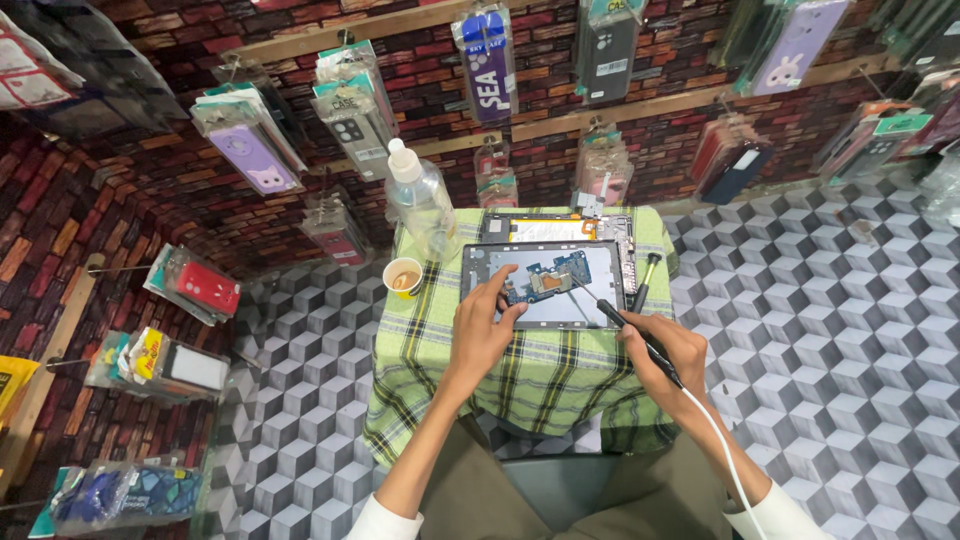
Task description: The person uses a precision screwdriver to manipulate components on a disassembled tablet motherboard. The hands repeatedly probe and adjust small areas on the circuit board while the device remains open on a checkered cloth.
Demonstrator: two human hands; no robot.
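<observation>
An opened tablet (590, 300) lies flat on a small table covered with a green checked cloth (540, 375). A blue circuit board (548, 276) rests on its grey inner plate. My left hand (483, 335) presses fingertips on the tablet's left edge beside the board. My right hand (668, 345) grips a black soldering iron (625, 322) like a pen, its thin tip reaching toward the board. A white cable (722, 440) runs from the iron down past my wrist.
A second opened device (560, 229) lies behind the tablet. A small paper cup (404, 277) and a clear plastic bottle (420, 205) stand at the table's left. A dark tool (645, 280) lies at the right. Packaged phone cases (250, 150) hang on brick-patterned walls around.
</observation>
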